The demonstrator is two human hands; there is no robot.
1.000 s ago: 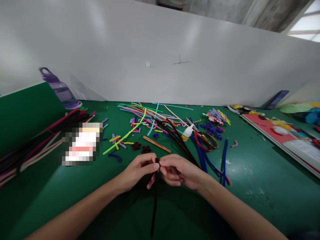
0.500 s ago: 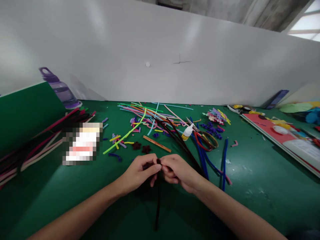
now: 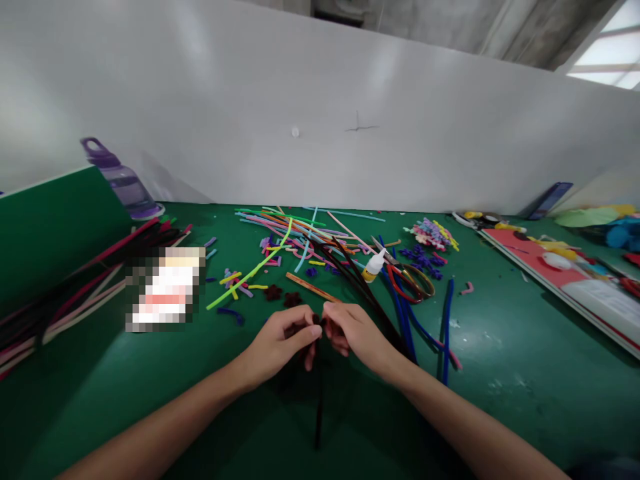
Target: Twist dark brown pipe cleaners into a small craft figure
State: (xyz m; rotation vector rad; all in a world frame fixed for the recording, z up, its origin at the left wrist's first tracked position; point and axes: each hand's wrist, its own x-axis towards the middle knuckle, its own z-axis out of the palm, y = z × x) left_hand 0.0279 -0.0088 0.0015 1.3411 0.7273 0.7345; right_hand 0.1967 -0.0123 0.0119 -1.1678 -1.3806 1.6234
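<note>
Between the thumb and fingers of my left hand [image 3: 286,341] a dark brown pipe cleaner [image 3: 319,407] is pinched, its long end hanging down toward me. My right hand [image 3: 358,335] is closed at the upper end of the same pipe cleaner; the fingertips partly hide the bent part there. Two small brown flower shapes [image 3: 273,293] made of pipe cleaner lie just beyond my left hand. A wooden stick [image 3: 313,287] lies behind my hands. Long dark brown pipe cleaners [image 3: 367,290] run past my right hand, beside several blue ones [image 3: 447,327].
Red-handled scissors [image 3: 411,283] and a small glue bottle [image 3: 375,265] lie beyond my right hand. Colourful pipe cleaners [image 3: 270,223] are heaped farther back. At left are a purple bottle [image 3: 131,190] and a pipe-cleaner bundle [image 3: 107,267]; a red pad [image 3: 520,248] lies at right.
The fingers of my right hand have loosened and shifted slightly away from my left fingertips. The hanging end of the pipe cleaner has swung a little to the right.
</note>
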